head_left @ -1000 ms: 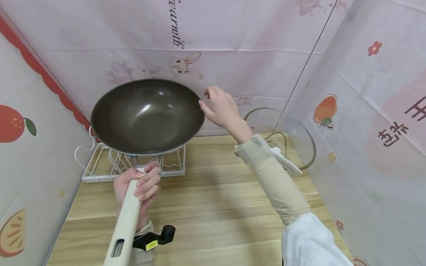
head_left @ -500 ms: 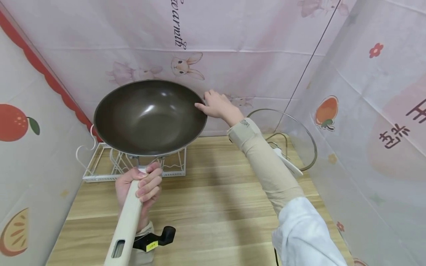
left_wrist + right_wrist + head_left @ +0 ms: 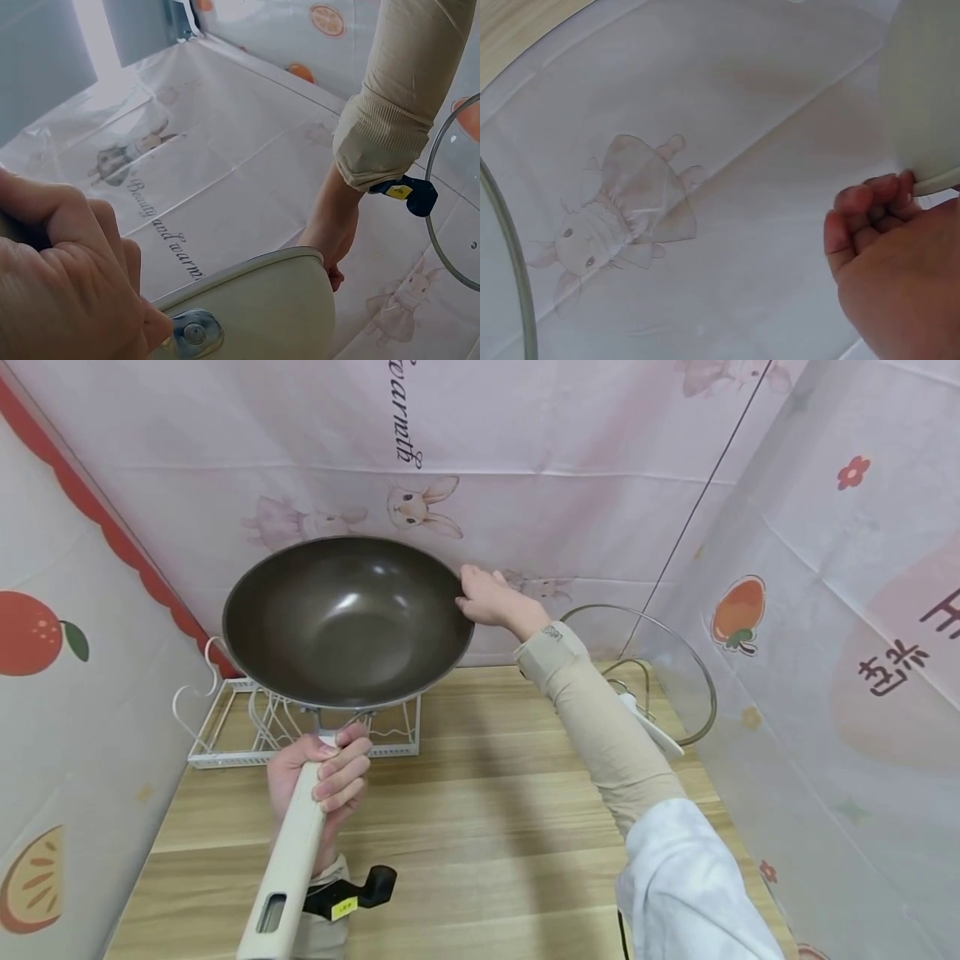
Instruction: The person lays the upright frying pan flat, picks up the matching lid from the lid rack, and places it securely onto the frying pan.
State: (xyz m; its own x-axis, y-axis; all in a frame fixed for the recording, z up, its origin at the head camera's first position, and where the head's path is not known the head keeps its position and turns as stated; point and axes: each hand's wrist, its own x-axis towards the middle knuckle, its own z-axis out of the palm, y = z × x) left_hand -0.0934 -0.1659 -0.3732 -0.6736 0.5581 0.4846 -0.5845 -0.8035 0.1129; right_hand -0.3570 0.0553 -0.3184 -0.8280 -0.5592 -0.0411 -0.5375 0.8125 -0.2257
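Observation:
A wok [image 3: 352, 618] with a dark inside and pale outside is held in the air, its mouth tilted toward the head camera. My left hand [image 3: 322, 785] grips its long cream handle [image 3: 281, 877] close to the bowl; the left wrist view has this hand [image 3: 71, 277] beside the metal handle joint [image 3: 196, 334]. On the bowl's right side my right hand [image 3: 498, 602] pinches the rim between thumb and fingers. In the right wrist view that hand's [image 3: 900, 262] fingers are curled against the pale outer wall [image 3: 922, 97].
A white wire rack [image 3: 300, 758] stands on the wooden table [image 3: 465, 827], partly behind the wok. At the right a glass lid [image 3: 708, 693] leans upright in a wire holder [image 3: 643, 685], near a white flat object [image 3: 652, 727]. Printed cloth walls [image 3: 570, 435] enclose the back and sides.
My right hand has come down and left onto the wok's rim, where it had stood at the edge with fingers raised. The wok has shifted slightly right, still in my left hand.

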